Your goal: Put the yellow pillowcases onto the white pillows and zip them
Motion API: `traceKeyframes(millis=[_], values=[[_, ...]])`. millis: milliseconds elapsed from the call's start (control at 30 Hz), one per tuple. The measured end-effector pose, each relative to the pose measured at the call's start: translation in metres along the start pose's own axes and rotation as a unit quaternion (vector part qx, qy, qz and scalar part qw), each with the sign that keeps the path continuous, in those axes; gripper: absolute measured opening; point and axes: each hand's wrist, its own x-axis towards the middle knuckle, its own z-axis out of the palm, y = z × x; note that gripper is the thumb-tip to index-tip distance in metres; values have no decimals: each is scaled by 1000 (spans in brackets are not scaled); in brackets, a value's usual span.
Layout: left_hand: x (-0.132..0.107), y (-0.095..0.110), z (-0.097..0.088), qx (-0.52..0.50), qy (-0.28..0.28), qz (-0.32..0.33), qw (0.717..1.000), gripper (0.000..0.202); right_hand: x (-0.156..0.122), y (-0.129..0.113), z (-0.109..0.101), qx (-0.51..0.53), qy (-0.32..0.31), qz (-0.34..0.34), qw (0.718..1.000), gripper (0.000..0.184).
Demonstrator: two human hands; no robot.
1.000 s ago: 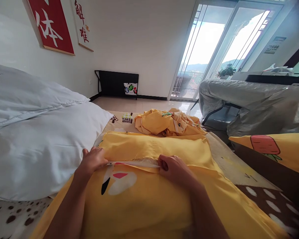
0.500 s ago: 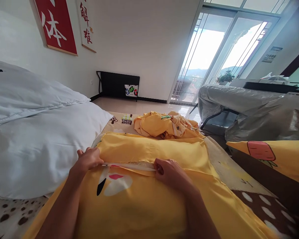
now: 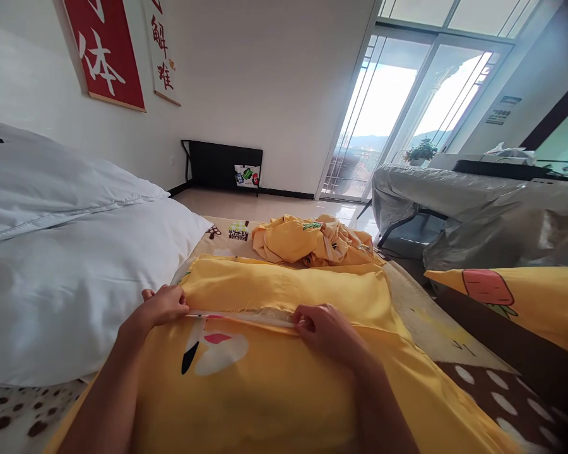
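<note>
1. Surface: patterned blanket (image 3: 419, 302), under the yellow cloth (image 3: 265, 403) at 6 o'clock from view centre.
2. Left hand (image 3: 165, 304), 8 o'clock — fingers pinched on the cloth's pale-edged seam.
3. Right hand (image 3: 324, 329), 5 o'clock — pinched on the same seam.
4. White bedding (image 3: 85, 296): 9 o'clock.

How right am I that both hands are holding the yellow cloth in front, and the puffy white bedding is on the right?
One thing is off: the white bedding is on the left, as the head view shows. The left hand and right hand are indeed holding the yellow cloth.
</note>
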Motion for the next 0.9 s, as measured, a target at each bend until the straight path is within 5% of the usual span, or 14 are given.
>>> traceKeyframes(millis=[100, 233, 400, 533, 733, 900], values=[[2, -13, -1, -12, -5, 15, 1000, 16, -10, 4, -9, 23, 8, -2, 1000, 24], [-8, -16, -8, -95, 58, 83, 990, 31, -11, 6, -8, 10, 38, -74, 996, 21], [-7, -3, -1, -194, -75, 260, 943, 38, 6, 12, 3, -15, 66, -10, 998, 9], [10, -7, 14, -220, -114, 255, 935, 39, 6, 24, 0, -50, 71, 71, 994, 15], [17, -30, 20, -270, -152, 238, 921, 39, 15, 41, 12, -11, 59, 63, 996, 26], [18, -40, 24, -284, -137, 253, 915, 35, 21, 50, 33, -20, 151, 64, 986, 36]])
